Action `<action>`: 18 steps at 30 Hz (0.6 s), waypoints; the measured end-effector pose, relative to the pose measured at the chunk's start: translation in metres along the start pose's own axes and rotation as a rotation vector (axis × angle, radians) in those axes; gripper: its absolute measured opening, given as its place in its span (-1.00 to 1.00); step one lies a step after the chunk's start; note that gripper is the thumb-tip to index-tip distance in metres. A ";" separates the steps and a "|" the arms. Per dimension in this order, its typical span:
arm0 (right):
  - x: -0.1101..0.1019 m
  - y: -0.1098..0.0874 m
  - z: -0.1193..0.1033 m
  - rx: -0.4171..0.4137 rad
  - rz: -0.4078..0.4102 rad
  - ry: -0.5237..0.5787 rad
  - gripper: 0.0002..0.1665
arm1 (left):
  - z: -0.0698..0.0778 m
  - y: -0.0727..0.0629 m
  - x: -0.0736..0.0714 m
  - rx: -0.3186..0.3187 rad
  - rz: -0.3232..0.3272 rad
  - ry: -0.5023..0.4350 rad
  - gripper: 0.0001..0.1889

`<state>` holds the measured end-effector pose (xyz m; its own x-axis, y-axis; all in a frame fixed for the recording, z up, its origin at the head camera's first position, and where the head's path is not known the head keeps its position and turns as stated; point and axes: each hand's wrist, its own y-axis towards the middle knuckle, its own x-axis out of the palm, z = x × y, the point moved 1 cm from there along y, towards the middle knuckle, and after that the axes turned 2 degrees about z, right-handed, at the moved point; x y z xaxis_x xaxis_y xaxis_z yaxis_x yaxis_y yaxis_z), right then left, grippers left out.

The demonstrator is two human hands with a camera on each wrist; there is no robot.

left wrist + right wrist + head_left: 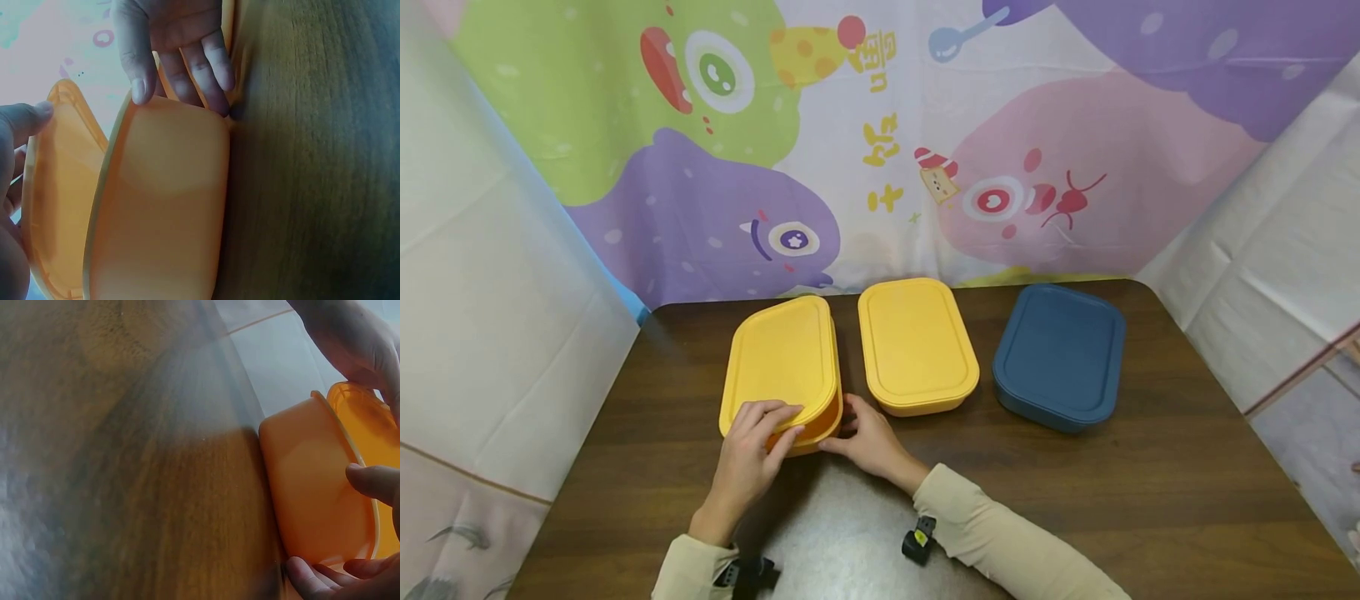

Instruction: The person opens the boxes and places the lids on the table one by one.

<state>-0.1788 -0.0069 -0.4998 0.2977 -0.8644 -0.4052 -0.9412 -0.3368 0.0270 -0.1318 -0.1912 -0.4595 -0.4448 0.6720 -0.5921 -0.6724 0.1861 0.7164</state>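
At the left of the table is a yellow lidded box [829, 423]; its lid [781, 354] is tilted up at the near side, apart from the rim there. My left hand [747, 454] pinches the lid's near edge, thumb below and fingers on top. In the left wrist view, a gap shows between the lid [69, 181] and the box wall [165, 194]. My right hand [874, 442] grips the box at its near right corner, with the thumb at the front and the fingers along the side. The inside of the box is mostly hidden.
A second yellow box [917, 342] with its lid on stands just right of the first. Farther right is a blue lidded box [1062, 354]. Behind the wooden table [1150, 500] hangs a printed cartoon cloth [880, 242].
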 end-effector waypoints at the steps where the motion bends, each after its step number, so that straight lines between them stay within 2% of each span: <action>1: 0.000 0.000 0.000 -0.002 -0.001 0.002 -0.10 | 0.000 0.000 0.000 -0.008 -0.003 -0.007 -0.66; 6: 0.000 0.000 -0.002 -0.014 -0.001 0.012 -0.12 | -0.001 -0.001 -0.001 -0.019 0.006 -0.023 -0.67; 12: -0.002 0.000 -0.006 -0.013 0.012 0.014 -0.25 | -0.003 -0.002 0.000 0.001 0.039 -0.028 -0.68; 16: -0.002 0.000 -0.006 0.001 0.006 0.018 -0.26 | -0.003 -0.003 0.000 0.021 0.047 -0.028 -0.74; 18: -0.002 0.001 -0.005 0.007 0.004 0.025 -0.26 | -0.003 -0.003 0.000 0.030 0.051 -0.029 -0.71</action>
<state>-0.1792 -0.0078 -0.4945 0.2974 -0.8748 -0.3824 -0.9436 -0.3304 0.0219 -0.1321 -0.1941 -0.4626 -0.4609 0.7014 -0.5437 -0.6312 0.1716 0.7564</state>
